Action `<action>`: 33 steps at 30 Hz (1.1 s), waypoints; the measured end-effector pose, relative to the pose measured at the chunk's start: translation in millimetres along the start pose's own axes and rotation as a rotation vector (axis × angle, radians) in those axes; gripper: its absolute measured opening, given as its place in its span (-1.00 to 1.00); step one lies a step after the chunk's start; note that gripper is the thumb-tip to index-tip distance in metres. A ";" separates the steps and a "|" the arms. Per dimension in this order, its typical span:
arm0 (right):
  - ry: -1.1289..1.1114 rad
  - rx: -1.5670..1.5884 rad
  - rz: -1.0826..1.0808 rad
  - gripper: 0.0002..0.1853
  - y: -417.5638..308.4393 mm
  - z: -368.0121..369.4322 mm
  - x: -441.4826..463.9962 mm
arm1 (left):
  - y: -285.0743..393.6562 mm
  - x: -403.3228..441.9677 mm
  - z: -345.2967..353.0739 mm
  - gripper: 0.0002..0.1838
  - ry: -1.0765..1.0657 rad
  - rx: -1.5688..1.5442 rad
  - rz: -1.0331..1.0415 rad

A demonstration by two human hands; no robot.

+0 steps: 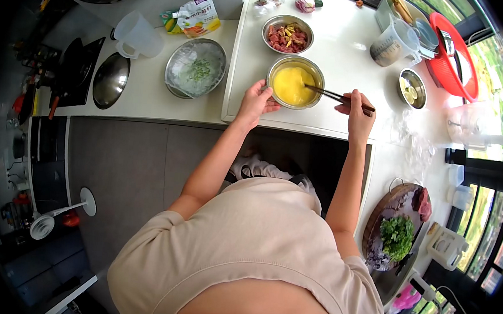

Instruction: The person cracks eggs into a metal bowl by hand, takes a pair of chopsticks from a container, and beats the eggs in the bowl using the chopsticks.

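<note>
A metal bowl [321, 80] with yellow beaten egg [291, 86] stands near the front edge of the white counter. My left hand [257, 103] grips its left rim, thumb near the rim and fingers against the side. My right hand [358, 113] is closed on dark chopsticks [330, 94], whose tips dip into the egg. Just behind stands another metal bowl [265, 33] with cut red meat and yellow pieces. Left of my left hand, a larger metal bowl [219, 75] holds whitish contents with chopped green bits in the middle.
Left: a clear jug [138, 35], a metal lid [111, 81] and a wok [75, 63]. Right: a measuring jug [390, 45], a small bowl [411, 88], a red basket [456, 73] and crumpled plastic [420, 152]. Lower right: a round board [379, 220] with greens [397, 237] and meat.
</note>
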State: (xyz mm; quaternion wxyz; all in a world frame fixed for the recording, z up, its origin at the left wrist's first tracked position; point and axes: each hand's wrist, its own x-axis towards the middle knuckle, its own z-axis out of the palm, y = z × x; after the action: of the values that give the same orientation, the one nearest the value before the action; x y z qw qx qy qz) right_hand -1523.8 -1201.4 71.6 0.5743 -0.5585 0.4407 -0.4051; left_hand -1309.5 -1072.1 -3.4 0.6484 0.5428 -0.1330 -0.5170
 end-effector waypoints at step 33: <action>-0.028 0.015 -0.022 -0.62 -1.9 -2.4 -3.0 | -1.2 1.6 -0.1 -0.63 0.002 -0.002 -0.002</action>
State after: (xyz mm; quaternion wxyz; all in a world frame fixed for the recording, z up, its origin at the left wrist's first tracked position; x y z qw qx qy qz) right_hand -1526.9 -1199.2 73.7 0.5801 -0.5645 0.4233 -0.4070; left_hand -1309.3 -1073.2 -5.1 0.6483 0.5430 -0.1313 -0.5174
